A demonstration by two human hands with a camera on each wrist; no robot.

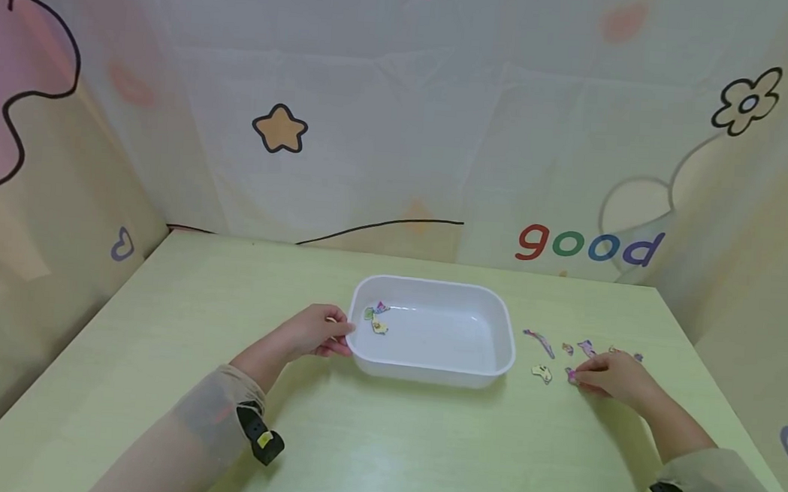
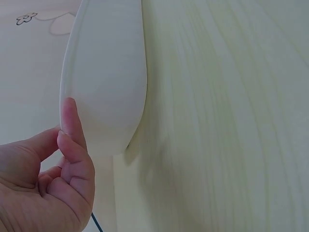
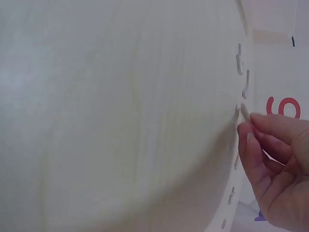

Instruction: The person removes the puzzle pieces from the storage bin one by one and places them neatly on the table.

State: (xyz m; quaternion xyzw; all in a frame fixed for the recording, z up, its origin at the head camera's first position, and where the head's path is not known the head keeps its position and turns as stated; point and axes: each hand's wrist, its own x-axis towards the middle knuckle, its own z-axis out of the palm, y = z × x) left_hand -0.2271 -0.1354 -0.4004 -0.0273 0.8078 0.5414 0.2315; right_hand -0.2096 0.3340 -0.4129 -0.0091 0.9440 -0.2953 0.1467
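A white plastic tray point(image 1: 427, 372) stands on the table, with a few small colourful flat pieces point(image 1: 378, 325) at its left end. My left hand point(image 1: 317, 330) pinches the tray's left rim; in the left wrist view the left hand point(image 2: 58, 179) has a finger against the outer wall. To the right of the tray, my right hand point(image 1: 619, 376) pinches a small pink-purple flat piece point(image 1: 570, 375) between thumb and fingertips. In the right wrist view that piece point(image 3: 245, 112) shows edge-on, tilted up at the table surface.
Several loose pieces lie around the right hand: a long curved purple one point(image 1: 540, 343), a pale yellow one point(image 1: 542, 373) and a purple one point(image 1: 586, 348). The pale wood-grain table point(image 1: 382, 441) ends at a printed cloth backdrop point(image 1: 372, 162).
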